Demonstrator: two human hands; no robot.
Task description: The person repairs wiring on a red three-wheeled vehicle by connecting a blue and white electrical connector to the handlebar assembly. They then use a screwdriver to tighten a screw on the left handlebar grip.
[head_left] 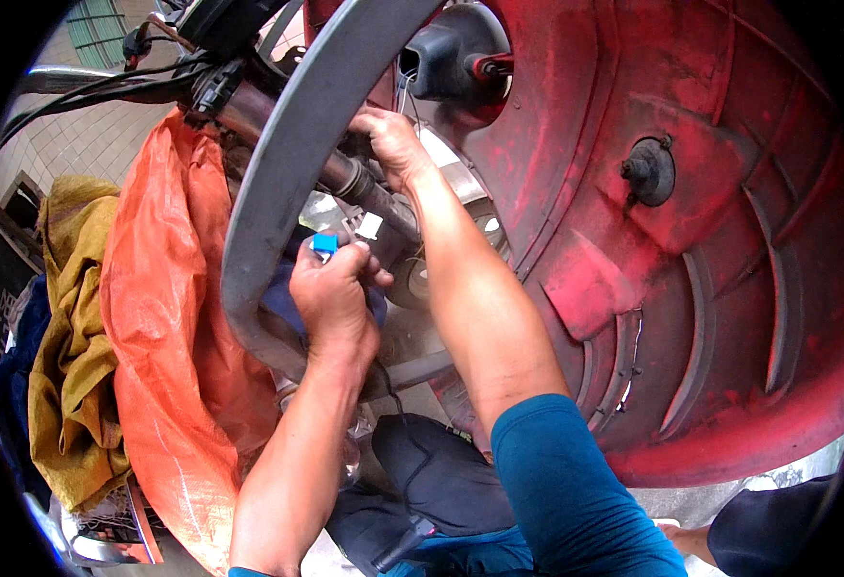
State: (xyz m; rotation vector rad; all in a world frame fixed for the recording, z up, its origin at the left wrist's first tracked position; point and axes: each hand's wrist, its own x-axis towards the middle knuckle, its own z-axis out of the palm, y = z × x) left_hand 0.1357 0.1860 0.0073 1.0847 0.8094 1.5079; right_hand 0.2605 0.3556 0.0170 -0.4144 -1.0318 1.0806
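Observation:
My left hand (335, 303) is closed around a small blue block-shaped piece (324, 243), which shows between thumb and fingers. A small white piece (369, 226) sits just past its fingertips; whether the hand holds it too is unclear. My right hand (398, 144) reaches up beside a thick metal tube (374, 202), fingers curled and partly covered by a grey curved bar (287, 144). What those fingers grip is hidden. Thin pale wires (405, 94) hang just above the right hand from an opening in a large worn red panel (576, 173).
A black housing (451, 58) sits in the panel's opening, and a black round fitting (650, 171) sticks out further right. Orange sheeting (181, 337) and mustard cloth (80, 327) hang at left. Black cables (104, 96) cross the upper left. A dark cord-ended handle (404, 543) lies below. Another person's leg (768, 524) shows lower right.

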